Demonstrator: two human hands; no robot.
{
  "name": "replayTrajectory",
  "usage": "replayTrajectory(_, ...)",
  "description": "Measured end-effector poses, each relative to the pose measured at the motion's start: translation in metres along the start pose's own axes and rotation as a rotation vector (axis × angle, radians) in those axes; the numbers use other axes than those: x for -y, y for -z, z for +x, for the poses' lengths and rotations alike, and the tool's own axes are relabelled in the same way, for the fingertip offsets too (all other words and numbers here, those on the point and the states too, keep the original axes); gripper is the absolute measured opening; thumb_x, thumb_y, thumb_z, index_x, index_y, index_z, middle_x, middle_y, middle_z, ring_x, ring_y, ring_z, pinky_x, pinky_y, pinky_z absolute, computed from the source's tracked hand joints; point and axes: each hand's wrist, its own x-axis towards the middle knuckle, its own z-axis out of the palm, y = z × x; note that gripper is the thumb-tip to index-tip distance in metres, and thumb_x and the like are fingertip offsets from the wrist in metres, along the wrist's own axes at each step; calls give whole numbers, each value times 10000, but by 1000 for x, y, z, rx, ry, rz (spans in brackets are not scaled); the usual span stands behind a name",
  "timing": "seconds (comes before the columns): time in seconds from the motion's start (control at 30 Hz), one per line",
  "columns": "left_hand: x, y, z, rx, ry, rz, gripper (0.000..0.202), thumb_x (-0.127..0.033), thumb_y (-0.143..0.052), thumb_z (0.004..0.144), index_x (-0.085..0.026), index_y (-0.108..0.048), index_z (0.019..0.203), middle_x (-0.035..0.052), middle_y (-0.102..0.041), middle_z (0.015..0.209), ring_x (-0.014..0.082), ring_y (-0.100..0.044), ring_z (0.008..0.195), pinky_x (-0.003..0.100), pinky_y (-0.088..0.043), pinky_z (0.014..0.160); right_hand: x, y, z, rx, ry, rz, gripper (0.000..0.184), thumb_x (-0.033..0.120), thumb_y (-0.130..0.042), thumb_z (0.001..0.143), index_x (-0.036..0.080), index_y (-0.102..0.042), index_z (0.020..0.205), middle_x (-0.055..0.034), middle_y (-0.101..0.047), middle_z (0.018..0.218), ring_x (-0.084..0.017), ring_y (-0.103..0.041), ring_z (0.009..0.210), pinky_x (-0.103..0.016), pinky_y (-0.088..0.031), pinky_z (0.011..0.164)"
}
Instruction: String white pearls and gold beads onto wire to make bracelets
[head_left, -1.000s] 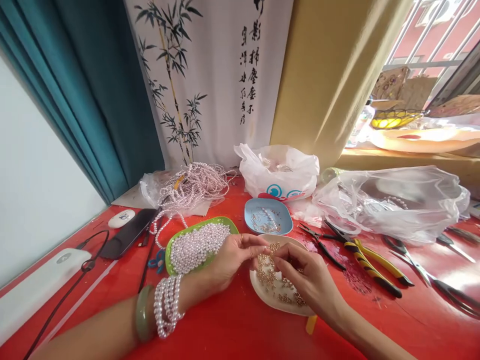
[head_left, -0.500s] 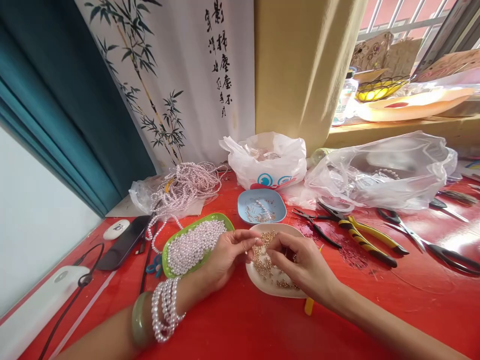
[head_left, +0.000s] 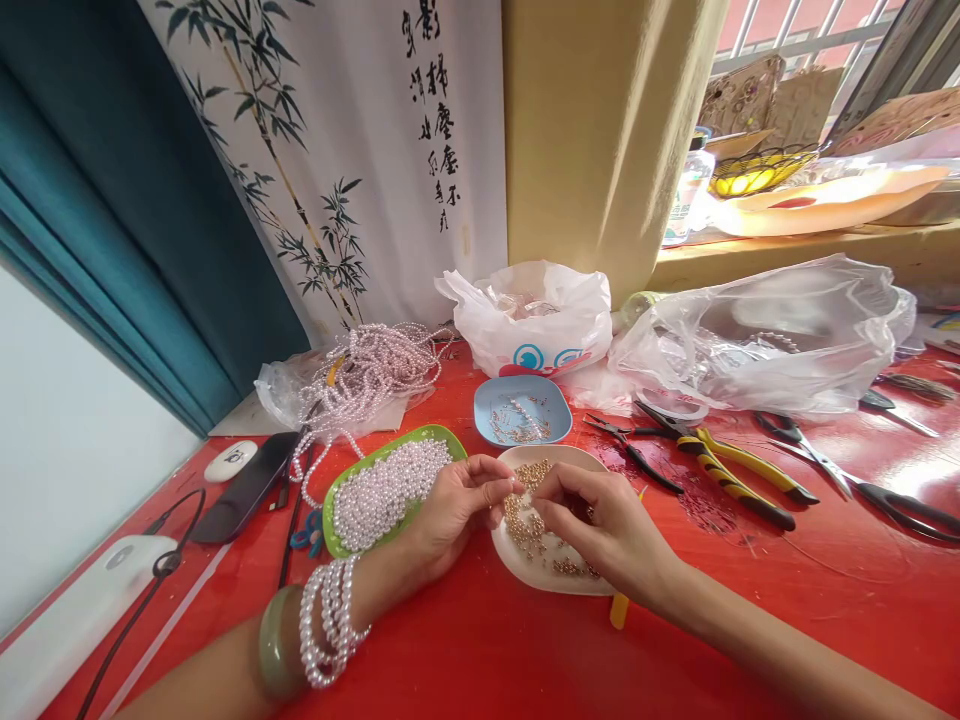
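Note:
My left hand [head_left: 461, 505] is closed in a pinch beside the green tray [head_left: 455, 437] of white pearl beads [head_left: 390, 492]. A tiny pale spot, perhaps a pearl bead, shows at its fingertips, too small to be sure. Over the white dish [head_left: 517, 577] of small gold beads [head_left: 525, 530], my right hand [head_left: 592, 520] also pinches, its thumb and forefinger close to the left fingertips. What the right fingers hold is too small to make out. Pearl bracelets [head_left: 326, 620] and a jade bangle [head_left: 276, 640] circle my left wrist.
Behind the white dish sits a blue dish [head_left: 487, 428] with small metal pieces. Pliers [head_left: 731, 470] and scissors [head_left: 814, 450] lie to the right. Strung pearls [head_left: 375, 375] are heaped at back left, near a phone [head_left: 244, 495]. Plastic bags [head_left: 532, 320] stand along the wall.
The view has shifted very slightly. Both hands keep the same pinched pose over the dishes, and nothing has visibly been taken up or let go.

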Motion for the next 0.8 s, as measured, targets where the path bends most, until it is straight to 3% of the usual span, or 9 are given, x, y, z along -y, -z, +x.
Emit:
replayTrajectory(0.1, 0, 0, 0, 6, -1, 13, 162, -179, -723, 618, -130, -595, 703, -55, -513, 481, 24, -422, 411, 149, -310, 442, -2, -2, -1, 9, 5, -10, 144, 127, -446, 697, 173, -498, 570, 47, -439, 498, -73, -348, 448, -181, -291, 408)
replayTrajectory(0.8, -2, -2, -2, 6, -28, 71, 154, -194, -720, 615, -129, -591, 667, -56, -495, 484, 29, -422, 408, 157, -306, 440, -3, -1, 0, 52, 27, -78, 162, 110, -438, 708, 175, -466, 562, 46, -443, 497, -71, -360, 456, -180, -298, 426)
